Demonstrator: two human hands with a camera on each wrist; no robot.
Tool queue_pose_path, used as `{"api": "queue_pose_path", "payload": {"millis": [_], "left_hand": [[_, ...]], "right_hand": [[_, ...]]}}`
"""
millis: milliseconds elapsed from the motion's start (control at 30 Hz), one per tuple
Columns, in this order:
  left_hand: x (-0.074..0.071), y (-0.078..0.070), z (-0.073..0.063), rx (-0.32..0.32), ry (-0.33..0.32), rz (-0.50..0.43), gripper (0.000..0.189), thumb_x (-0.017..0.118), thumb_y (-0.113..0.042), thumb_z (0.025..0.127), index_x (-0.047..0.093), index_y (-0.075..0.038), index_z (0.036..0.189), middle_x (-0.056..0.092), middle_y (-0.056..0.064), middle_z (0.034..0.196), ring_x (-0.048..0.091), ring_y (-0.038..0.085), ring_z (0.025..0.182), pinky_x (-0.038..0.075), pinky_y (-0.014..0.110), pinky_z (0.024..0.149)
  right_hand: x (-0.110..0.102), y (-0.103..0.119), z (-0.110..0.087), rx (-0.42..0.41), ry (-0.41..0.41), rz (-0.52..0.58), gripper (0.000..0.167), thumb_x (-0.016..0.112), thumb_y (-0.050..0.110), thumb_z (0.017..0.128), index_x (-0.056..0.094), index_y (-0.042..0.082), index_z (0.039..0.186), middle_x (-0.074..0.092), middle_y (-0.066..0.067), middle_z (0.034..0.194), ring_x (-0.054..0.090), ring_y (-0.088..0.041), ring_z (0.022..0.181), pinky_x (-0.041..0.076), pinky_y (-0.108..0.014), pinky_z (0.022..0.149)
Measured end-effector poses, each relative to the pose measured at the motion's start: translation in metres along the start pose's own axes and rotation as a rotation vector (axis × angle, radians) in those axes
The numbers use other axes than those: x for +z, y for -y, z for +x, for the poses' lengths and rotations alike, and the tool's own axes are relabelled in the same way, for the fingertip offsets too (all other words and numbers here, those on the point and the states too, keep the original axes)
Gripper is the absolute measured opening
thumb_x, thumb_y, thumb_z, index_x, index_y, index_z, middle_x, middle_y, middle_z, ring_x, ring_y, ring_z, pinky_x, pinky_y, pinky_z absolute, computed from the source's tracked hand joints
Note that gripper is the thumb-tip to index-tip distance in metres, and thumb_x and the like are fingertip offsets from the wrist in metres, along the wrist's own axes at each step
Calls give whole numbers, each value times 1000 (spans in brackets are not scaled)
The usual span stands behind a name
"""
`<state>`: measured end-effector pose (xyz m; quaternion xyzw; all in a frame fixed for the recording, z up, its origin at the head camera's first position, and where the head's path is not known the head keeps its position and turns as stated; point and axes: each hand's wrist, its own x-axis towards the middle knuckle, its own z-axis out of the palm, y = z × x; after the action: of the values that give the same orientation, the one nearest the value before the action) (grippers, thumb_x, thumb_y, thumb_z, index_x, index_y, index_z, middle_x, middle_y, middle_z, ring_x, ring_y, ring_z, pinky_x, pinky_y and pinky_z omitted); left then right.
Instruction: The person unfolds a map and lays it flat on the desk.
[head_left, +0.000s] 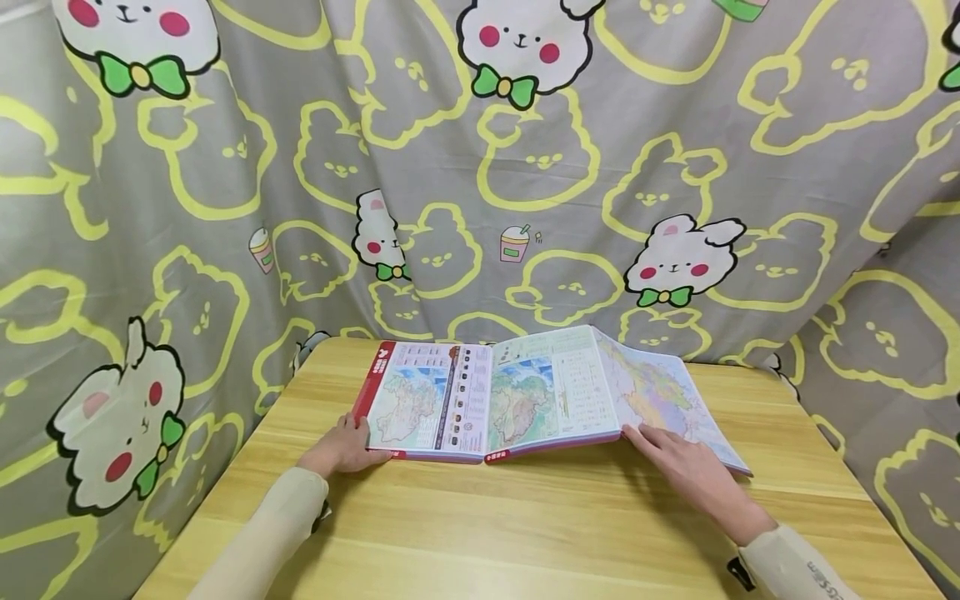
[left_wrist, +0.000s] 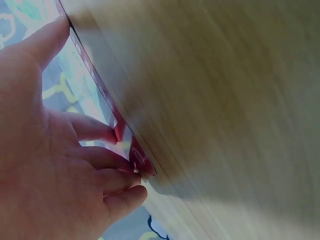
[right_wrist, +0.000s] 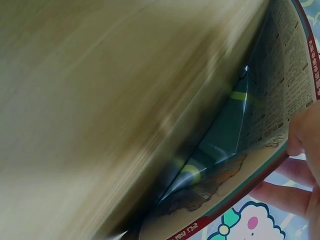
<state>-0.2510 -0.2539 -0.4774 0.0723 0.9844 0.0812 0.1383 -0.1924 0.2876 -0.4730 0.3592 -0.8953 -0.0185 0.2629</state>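
A fold-out map (head_left: pixel 521 404) with a red left border lies opened in several panels across the back of the table. At its lower left corner is my left hand (head_left: pixel 347 447), with thumb and fingers gripping the red edge. In the left wrist view the bent fingertips (left_wrist: pixel 112 134) touch that red border. My right hand (head_left: pixel 678 467) pinches the lower edge between the middle panel and the right panel (head_left: pixel 652 383), which tilts off the table. The right wrist view shows the map's printed underside (right_wrist: pixel 285 80) raised above the tabletop, thumb and fingers on its edge.
The wooden table (head_left: pixel 480 533) extends in front of the map and to both sides. A grey curtain (head_left: pixel 442 175) with yellow outlines and white rabbits hangs behind the table and along its sides, close to the map's back edge.
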Motion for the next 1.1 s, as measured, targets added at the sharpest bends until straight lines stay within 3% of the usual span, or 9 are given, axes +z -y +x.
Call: {"api": "queue_pose_path", "payload": {"millis": [167,600,667,767,833,900,1100], "left_hand": [[2,4,3,-2,-7,3,105,62,-63,78,32,21,134,28,41,136,33,50,123,33,59,100],[1,6,7,-15,6,-7,103,66,-57,79,30,22,134,25,42,138,30,50,124,32,59,101],[0,6,7,-15,8,-9,102,67,-56,79,30,22,134,25,42,138,31,50,124,32,59,100],[-2,5,6,-18,17,-18,102,68,-55,79,30,22,134,26,42,137,31,50,123,32,59,100],[-3,5,7,-21,22,-26,102,69,-55,78,30,22,133,27,41,136,32,49,122,33,59,100],[-4,5,7,-23,27,-30,103,69,-55,78,30,22,133,28,41,135,33,48,120,33,59,99],[-4,4,8,-41,35,-48,103,70,-54,77,30,21,134,29,39,135,35,47,119,34,58,99]], "right_hand": [[1,0,-2,0,59,-2,59,57,-8,76,54,11,132,60,-16,116,64,-34,92,51,-46,52],[14,0,-11,-69,74,0,54,55,-5,78,59,12,128,63,-14,111,64,-30,90,52,-44,53],[16,0,-11,-87,63,-3,50,49,-3,81,60,12,127,62,-14,110,64,-29,89,52,-42,52],[18,0,-12,-123,51,-19,43,28,4,99,62,12,124,62,-13,106,63,-27,86,51,-39,49],[20,-1,-12,-144,49,-33,57,9,10,104,63,11,123,61,-12,104,63,-27,84,50,-36,47],[22,-1,-13,-157,52,-43,72,-5,15,101,63,11,123,61,-11,102,62,-26,83,49,-35,47],[23,-1,-13,-199,72,-59,74,-6,18,101,64,11,120,59,-9,97,61,-24,77,47,-32,45]]}}
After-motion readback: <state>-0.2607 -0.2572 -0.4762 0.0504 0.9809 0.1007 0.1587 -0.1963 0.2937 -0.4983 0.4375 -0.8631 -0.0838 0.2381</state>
